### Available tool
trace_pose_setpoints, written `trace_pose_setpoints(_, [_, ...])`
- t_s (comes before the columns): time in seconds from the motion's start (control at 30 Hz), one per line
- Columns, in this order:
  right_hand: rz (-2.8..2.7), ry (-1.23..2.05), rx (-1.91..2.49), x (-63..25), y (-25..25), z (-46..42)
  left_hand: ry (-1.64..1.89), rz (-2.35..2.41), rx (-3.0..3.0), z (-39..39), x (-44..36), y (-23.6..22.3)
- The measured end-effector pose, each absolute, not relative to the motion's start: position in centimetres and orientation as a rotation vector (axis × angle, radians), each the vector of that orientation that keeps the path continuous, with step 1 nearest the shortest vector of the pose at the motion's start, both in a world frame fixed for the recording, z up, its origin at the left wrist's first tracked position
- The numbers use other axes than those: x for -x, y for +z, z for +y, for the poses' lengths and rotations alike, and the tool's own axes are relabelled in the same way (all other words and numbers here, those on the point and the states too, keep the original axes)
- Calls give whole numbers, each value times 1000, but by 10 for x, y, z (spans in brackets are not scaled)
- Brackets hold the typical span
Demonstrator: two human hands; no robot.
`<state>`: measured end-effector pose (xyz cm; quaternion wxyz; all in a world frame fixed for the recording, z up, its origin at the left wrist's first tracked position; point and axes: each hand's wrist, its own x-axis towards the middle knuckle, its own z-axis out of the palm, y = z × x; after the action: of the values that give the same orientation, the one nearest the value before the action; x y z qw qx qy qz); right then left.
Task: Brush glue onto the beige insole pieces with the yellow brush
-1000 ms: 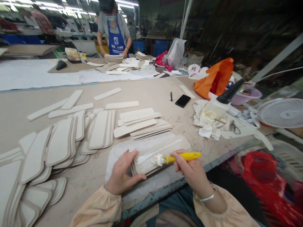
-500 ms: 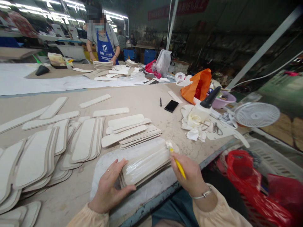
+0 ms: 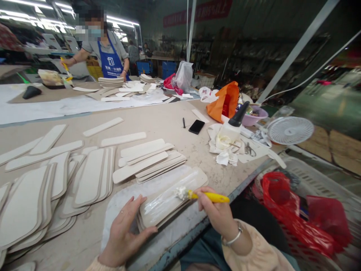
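My right hand (image 3: 216, 210) grips a brush with a yellow handle (image 3: 211, 197). White paste coats its bristles (image 3: 182, 192), which lie on the top board (image 3: 166, 201) of a small stack with rounded corners. A wet, shiny layer covers much of that board. With thumb and fingers spread, my left hand (image 3: 126, 229) rests against the stack's left end. Under the stack lies a translucent sheet (image 3: 113, 210). Just beyond are more narrow pale boards (image 3: 160, 165) in a pile.
Overlapping larger boards (image 3: 25, 203) spread on the left. Further right sit a phone (image 3: 196, 127), a glue container (image 3: 227, 135), scissors (image 3: 249, 149), an orange bag (image 3: 224, 101) and a white fan (image 3: 290, 131). A crate holds red plastic bags (image 3: 284, 203). A co-worker (image 3: 108, 56) stands across the table.
The brush has moved from the board's far right end to its middle, its handle now pointing right. The co-worker's arm has swung out with a yellow brush. The view has shifted slightly right.
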<state>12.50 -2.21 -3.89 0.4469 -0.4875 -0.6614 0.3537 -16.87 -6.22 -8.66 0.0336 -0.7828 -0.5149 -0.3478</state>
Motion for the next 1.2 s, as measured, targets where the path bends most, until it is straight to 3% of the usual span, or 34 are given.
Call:
trace_pose_setpoints(0.17, [-1504,486,1402,-170,-48,-2,-1060,-1575,2412,-62,168,-86])
trace_pose_setpoints(0.33, [-1788,200,1176,-166,-50,-11,-1057,-1591,2405,-62,168,-87])
trace_pose_setpoints(0.57, [-2056,374,802,-120,-38,-42,-1062,-1588,2404,-62,169,-86])
trace_pose_setpoints(0.8, [-1864,66,1034,-160,-52,-12,-1060,-1618,2414,-62,171,-88])
trace_pose_setpoints(1.03, [-2091,221,873,-123,-37,-44,-1060,-1624,2422,-62,172,-90])
trace_pose_setpoints(1.2, [-1913,160,912,-142,-38,-37,-1083,-1645,2413,-62,169,-86])
